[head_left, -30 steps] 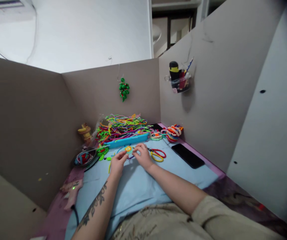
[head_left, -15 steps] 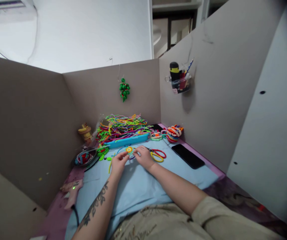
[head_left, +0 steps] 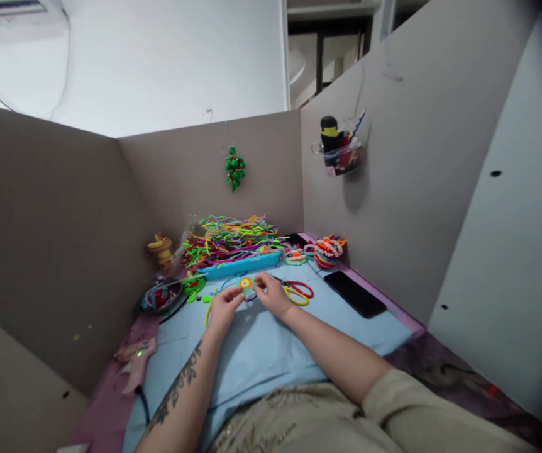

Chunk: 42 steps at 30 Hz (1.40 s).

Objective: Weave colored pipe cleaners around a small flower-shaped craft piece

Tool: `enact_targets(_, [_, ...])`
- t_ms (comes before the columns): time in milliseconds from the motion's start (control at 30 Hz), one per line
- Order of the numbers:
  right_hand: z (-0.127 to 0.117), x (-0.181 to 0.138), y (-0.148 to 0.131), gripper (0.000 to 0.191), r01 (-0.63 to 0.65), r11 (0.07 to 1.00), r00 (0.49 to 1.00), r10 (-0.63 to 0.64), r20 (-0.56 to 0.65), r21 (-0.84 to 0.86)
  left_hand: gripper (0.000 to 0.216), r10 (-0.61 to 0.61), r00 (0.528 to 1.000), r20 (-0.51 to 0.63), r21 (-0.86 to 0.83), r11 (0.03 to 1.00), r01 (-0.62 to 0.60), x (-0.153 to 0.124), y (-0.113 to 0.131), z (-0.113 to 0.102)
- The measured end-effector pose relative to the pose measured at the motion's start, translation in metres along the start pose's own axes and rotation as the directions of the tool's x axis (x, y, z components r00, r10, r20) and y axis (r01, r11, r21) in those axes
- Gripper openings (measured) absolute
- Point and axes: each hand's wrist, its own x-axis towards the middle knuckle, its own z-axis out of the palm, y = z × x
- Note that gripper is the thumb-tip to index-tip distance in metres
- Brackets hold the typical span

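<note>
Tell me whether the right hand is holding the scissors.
No, the scissors lie on the blue cloth beside the right hand, whose fingers are near the small round yellow-orange piece.

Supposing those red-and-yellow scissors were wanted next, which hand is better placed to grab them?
Probably the right hand: the scissors lie just beside it, on its outer side. The left hand is farther away, with the right between. Both hands are at the small yellow-orange piece.

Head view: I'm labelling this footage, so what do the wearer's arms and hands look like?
The left hand and right hand are ungloved. A dark, leafy tattoo runs along the left forearm; the right forearm shows no marking. A loose khaki sleeve ends near the right elbow.
</note>
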Motion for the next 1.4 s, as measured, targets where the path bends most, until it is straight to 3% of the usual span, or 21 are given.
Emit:
enact_targets(233, [0.004, 0.002, 0.003, 0.028, -0.208, 0.943, 0.978, 0.207, 0.030, 0.260, 0.041, -0.012, 0.999, 0.033, -0.035, 0.999, 0.013, 0.000, 0.000, 0.001])
enact_targets(400, [0.010, 0.005, 0.016, 0.042, -0.234, 0.920, 0.959, 0.272, -0.084, 0.315, 0.042, -0.043, 0.995, -0.086, -0.067, 0.997, 0.037, 0.003, -0.002, 0.000])
enact_targets(500, [0.011, 0.007, 0.027, 0.037, -0.277, 0.922, 0.936, 0.322, -0.140, 0.270, 0.043, -0.044, 0.991, -0.128, -0.097, 0.995, 0.032, 0.004, -0.002, 0.000])
enact_targets(633, [0.012, 0.006, 0.033, 0.022, -0.312, 0.909, 0.946, 0.324, 0.001, 0.277, 0.041, -0.024, 0.994, -0.105, -0.102, 0.995, 0.013, 0.004, 0.000, 0.001])
enact_targets(1000, [0.013, 0.006, 0.025, 0.031, -0.390, 0.773, 0.918, 0.371, 0.142, 0.500, 0.038, 0.043, 0.999, -0.026, -0.040, 0.998, -0.044, 0.001, 0.000, 0.003])
enact_targets(1200, [0.015, 0.006, 0.031, 0.030, -0.392, 0.778, 0.908, 0.414, 0.069, 0.492, 0.036, 0.042, 0.998, -0.054, -0.038, 0.998, -0.044, 0.002, 0.001, 0.001])
enact_targets(1400, [0.009, 0.012, 0.032, 0.029, -0.420, 0.739, 0.886, 0.461, 0.059, 0.527, 0.033, 0.060, 0.998, 0.021, -0.019, 0.998, -0.060, 0.000, 0.002, 0.000])
